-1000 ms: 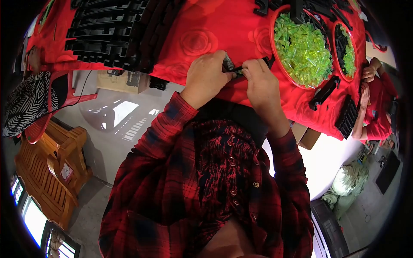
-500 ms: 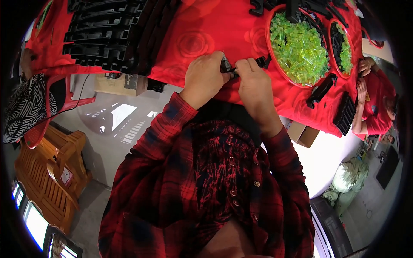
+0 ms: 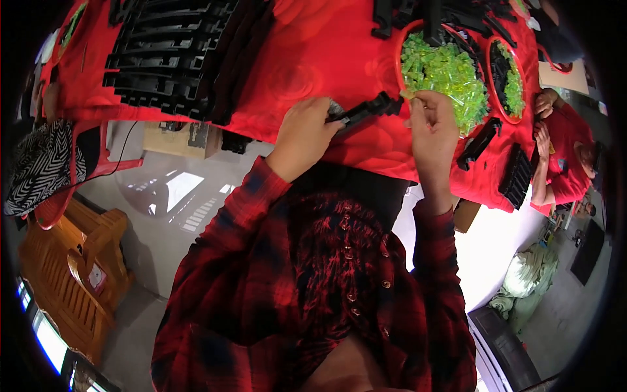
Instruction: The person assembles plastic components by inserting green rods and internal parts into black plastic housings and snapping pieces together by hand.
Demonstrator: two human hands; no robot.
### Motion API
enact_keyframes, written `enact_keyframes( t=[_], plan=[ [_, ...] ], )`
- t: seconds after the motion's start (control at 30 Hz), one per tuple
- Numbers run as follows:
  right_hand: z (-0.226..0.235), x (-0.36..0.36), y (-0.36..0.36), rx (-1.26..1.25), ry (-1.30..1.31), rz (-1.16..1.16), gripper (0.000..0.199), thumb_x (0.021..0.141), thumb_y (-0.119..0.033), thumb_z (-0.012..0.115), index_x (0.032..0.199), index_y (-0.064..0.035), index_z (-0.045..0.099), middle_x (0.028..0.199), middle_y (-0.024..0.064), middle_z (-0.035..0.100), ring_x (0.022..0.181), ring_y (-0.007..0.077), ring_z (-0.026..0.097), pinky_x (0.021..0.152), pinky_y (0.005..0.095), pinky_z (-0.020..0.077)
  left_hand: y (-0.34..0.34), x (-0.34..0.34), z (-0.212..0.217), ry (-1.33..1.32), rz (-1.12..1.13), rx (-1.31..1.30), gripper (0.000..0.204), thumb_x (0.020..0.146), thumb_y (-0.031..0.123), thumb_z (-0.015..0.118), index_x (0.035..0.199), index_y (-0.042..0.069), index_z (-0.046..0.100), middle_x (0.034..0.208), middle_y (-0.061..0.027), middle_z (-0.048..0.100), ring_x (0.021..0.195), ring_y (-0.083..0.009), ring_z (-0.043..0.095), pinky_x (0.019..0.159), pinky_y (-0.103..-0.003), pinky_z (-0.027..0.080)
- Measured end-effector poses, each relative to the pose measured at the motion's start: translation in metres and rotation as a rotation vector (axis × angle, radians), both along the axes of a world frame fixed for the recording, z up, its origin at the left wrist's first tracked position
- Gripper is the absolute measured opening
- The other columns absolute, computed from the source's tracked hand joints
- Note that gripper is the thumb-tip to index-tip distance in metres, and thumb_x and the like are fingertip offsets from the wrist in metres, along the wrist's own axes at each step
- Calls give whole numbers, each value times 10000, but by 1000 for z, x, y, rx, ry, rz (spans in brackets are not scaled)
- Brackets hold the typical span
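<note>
My left hand [image 3: 302, 137] is closed on one end of a long black plastic part [image 3: 367, 111], which points to the right over the cloth. Something grey shows by its fingers, too small to make out. At the near-left rim of a red-rimmed basket [image 3: 397, 53], my right hand [image 3: 434, 121] pinches a small yellow-green plastic piece [image 3: 408, 95] between thumb and fingertips. Many clear green plastic pieces [image 3: 450, 75] fill this basket, with dark pieces along its far side.
Stacked black ribbed plastic parts [image 3: 166, 55] lie at the left of the red-clothed table [image 3: 294, 72]. A second basket [image 3: 491, 81] stands to the right, near loose black parts [image 3: 480, 142]. Across the right end, a person in red [image 3: 568, 150] works.
My right hand has left the black part and moved right to the basket, where it now pinches a yellow-green piece. My left hand keeps the black part, now more exposed.
</note>
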State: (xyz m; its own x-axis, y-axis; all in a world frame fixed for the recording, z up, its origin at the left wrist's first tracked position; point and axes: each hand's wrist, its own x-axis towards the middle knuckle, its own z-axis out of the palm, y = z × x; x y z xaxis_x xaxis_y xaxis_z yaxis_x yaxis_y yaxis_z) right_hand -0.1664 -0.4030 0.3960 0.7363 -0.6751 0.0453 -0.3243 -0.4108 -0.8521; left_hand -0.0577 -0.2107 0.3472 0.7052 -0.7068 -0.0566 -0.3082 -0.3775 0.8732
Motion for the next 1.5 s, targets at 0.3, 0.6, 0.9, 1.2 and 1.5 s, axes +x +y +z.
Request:
enact_keyframes(
  t=[0.3, 0.6, 0.9, 1.2, 1.5],
  plan=[
    [-17, 22, -55, -875, -63, -32, 162, 891, -32, 667, 1048, -32, 629, 969, 132, 660, 834, 318, 645, 717, 399, 515, 5, -4, 29, 537, 16, 15, 163, 973, 144, 596, 977, -18, 574, 825, -129, 632, 719, -218, 627, 645, -378, 469],
    [2, 8, -25, -731, -75, 17, 208, 948, -81, 618, 1143, -20, 655, 979, 150, 647, 865, 301, 632, 781, 359, 511, 3, -30, 24, 932, 25, -333, 96, 1022, 119, 557, 1045, 26, 569, 878, -11, 624, 746, -70, 601, 664, -227, 492],
    [22, -25, 47, 184, -98, 132, 463, 1055, -120, 492, 1457, 72, 368, 1085, 69, 588, 982, 98, 539, 895, 232, 425, -4, -58, 30, 960, 50, -398, 63, 993, 83, 603, 1035, 38, 589, 862, 8, 622, 751, -55, 569, 662, -213, 455],
    [18, -46, 69, 83, -178, 140, 528, 1046, -65, 464, 1517, 67, 267, 1253, 134, 521, 1131, 179, 517, 1032, 293, 386, 1, -98, 21, 1011, 175, -504, 97, 981, 43, 621, 1074, 25, 596, 921, 12, 643, 795, -59, 587, 713, -224, 483],
    [1, -76, 86, 129, -158, 56, 642, 1018, -78, 555, 1542, 78, 218, 1107, 69, 556, 1005, 124, 535, 902, 242, 443, 18, -113, 13, 875, -27, -351, 222, 905, 49, 663, 1105, 12, 574, 873, 17, 579, 776, -60, 540, 679, -221, 446]
  ],
)
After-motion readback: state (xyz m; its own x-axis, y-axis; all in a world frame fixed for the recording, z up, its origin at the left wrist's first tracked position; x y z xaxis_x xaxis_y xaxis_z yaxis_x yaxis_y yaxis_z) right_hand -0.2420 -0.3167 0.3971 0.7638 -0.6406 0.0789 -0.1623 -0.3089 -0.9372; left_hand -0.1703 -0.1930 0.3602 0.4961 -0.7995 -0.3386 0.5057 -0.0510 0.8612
